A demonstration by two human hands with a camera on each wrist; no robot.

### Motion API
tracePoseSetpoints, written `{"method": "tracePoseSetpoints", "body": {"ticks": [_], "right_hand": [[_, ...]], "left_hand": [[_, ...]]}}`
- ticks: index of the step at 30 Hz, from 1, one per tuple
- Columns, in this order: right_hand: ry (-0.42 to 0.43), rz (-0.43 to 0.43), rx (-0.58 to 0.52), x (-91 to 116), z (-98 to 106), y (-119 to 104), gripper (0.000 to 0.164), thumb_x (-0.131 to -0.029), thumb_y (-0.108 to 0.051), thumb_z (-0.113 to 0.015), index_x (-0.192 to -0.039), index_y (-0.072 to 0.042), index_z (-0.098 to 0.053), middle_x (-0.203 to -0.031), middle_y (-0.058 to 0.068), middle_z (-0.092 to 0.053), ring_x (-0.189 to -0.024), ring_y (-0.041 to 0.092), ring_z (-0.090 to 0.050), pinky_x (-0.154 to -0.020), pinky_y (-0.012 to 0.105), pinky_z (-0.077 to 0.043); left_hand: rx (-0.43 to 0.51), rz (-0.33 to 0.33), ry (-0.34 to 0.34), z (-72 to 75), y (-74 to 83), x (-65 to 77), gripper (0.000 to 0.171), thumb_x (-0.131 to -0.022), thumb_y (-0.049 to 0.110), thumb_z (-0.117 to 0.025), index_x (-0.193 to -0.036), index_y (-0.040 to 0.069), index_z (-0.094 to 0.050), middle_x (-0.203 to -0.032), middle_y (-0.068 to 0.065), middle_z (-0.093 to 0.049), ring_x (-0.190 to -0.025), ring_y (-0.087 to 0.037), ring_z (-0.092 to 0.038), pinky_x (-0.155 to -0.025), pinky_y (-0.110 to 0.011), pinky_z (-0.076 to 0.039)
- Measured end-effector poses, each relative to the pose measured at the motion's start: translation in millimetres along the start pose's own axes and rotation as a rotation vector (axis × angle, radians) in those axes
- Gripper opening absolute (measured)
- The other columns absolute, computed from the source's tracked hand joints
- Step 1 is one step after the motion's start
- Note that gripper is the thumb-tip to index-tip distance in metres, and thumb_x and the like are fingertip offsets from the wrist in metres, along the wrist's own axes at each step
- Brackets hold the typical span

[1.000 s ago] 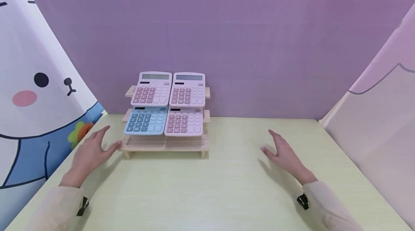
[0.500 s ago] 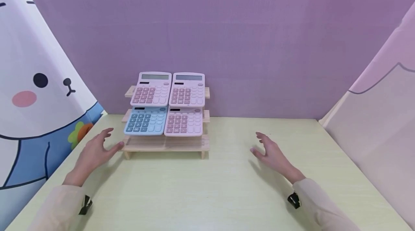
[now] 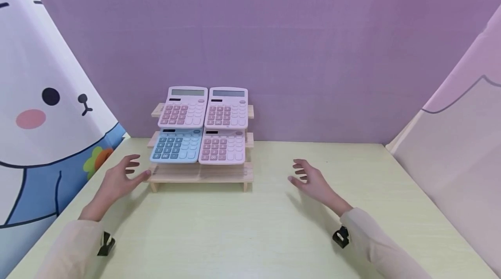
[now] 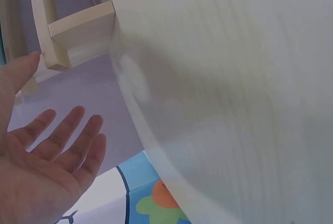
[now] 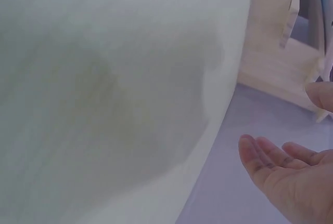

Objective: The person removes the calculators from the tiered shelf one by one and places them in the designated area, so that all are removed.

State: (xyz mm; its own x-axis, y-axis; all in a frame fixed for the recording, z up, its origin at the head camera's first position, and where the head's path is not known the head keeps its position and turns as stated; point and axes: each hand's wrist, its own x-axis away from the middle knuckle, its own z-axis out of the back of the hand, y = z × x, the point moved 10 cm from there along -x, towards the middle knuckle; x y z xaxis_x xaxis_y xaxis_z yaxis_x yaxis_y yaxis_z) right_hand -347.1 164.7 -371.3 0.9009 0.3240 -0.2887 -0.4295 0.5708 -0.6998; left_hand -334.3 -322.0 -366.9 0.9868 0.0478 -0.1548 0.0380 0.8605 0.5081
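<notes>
A tiered wooden rack (image 3: 199, 176) stands left of centre on the table. Its top tier bears two pink calculators side by side, one on the left (image 3: 183, 109) and one on the right (image 3: 227, 109). Below them lie a blue calculator (image 3: 177, 146) and another pink calculator (image 3: 222, 148), their upper ends hidden. My left hand (image 3: 116, 183) is beside the rack's left end, fingers loosely bent and thumb at the lowest tier's corner; whether it touches, I cannot tell. Holding nothing, my right hand (image 3: 316, 186) hovers right of the rack, with a gap between. Both palms face the rack.
The pale wooden table (image 3: 250, 235) extends in front of the rack and to its right. A purple cloth backdrop (image 3: 297, 52) rises behind. Cartoon-printed cloth (image 3: 58, 65) hangs at the left, and a pale pink-and-white cloth (image 3: 462, 139) at the right.
My right hand has moved left toward the rack, its fingers bending a little more. My left hand has shifted slightly right, its fingers also bending more. Rack and calculators have stayed put.
</notes>
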Motion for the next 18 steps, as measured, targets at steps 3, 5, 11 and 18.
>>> {"method": "tracePoseSetpoints", "body": {"ticks": [3,5,11,18], "right_hand": [[-0.013,-0.017,-0.053,-4,-6,-3,0.05,-0.087,-0.016,-0.061,-0.128,0.003,-0.04,-0.12,0.028,-0.053,-0.105,0.042,-0.055,-0.086,0.044,-0.052],[-0.02,-0.026,-0.085,-7,-10,-7,0.049,-0.087,-0.014,-0.061,-0.128,0.003,-0.04,-0.119,0.028,-0.053,-0.105,0.041,-0.056,-0.085,0.043,-0.052],[-0.037,-0.066,-0.187,-15,-23,-15,0.046,-0.087,-0.012,-0.061,-0.125,0.005,-0.042,-0.117,0.029,-0.054,-0.104,0.039,-0.057,-0.084,0.038,-0.053],[-0.052,-0.127,-0.272,-22,-40,-18,0.046,-0.087,-0.012,-0.061,-0.126,0.005,-0.042,-0.118,0.028,-0.054,-0.104,0.037,-0.058,-0.084,0.038,-0.053]], "left_hand": [[0.017,0.004,-0.008,0.0,0.3,-0.3,0.078,-0.084,0.052,-0.055,-0.136,-0.001,-0.03,-0.129,-0.032,-0.043,-0.112,-0.049,-0.046,-0.083,-0.057,-0.048],[0.026,0.006,-0.015,-0.2,0.7,-0.9,0.078,-0.085,0.052,-0.055,-0.136,-0.001,-0.03,-0.128,-0.032,-0.044,-0.112,-0.049,-0.046,-0.083,-0.056,-0.049],[0.052,0.006,-0.029,-0.2,2.7,-2.8,0.077,-0.085,0.051,-0.056,-0.135,-0.001,-0.031,-0.127,-0.032,-0.046,-0.111,-0.049,-0.048,-0.083,-0.053,-0.05],[0.116,0.022,-0.089,-7.1,-0.7,-5.8,0.077,-0.085,0.051,-0.056,-0.135,-0.002,-0.03,-0.128,-0.032,-0.045,-0.112,-0.048,-0.048,-0.082,-0.05,-0.052]]}}
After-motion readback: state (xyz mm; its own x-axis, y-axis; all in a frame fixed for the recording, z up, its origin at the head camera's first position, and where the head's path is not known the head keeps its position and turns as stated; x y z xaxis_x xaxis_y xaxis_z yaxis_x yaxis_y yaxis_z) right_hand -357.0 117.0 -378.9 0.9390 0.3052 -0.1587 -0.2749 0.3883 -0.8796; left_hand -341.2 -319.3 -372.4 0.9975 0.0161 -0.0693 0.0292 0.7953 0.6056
